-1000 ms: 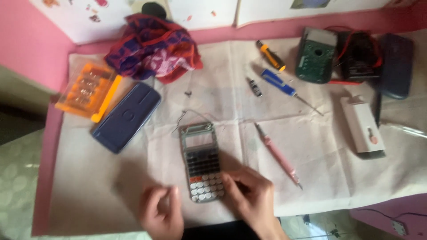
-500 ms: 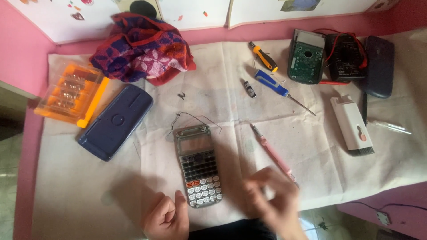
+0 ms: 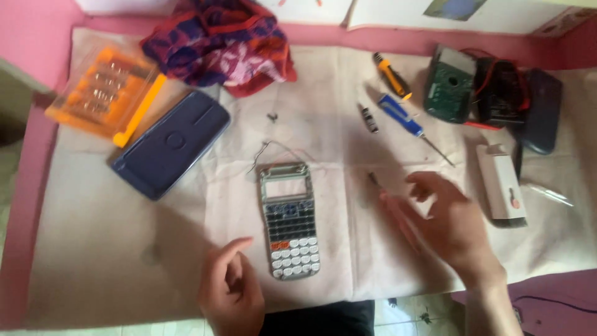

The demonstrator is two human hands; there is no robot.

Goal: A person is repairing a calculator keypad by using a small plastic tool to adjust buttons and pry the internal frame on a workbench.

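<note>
calculator [image 3: 289, 229] between hands, right hand [image 3: 449, 225] over a blurred, perhaps pink tool

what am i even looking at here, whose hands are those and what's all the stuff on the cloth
This is one view from a camera worn on a person's head, looking down at their own two bare hands over a table covered with a pale cloth. The left hand rests empty beside a grey calculator. The right hand hovers open above a thin pink tool, holding nothing. Around them lie a dark blue case, an orange box of bits, a blue screwdriver, a green multimeter and a bundled patterned fabric.
</note>
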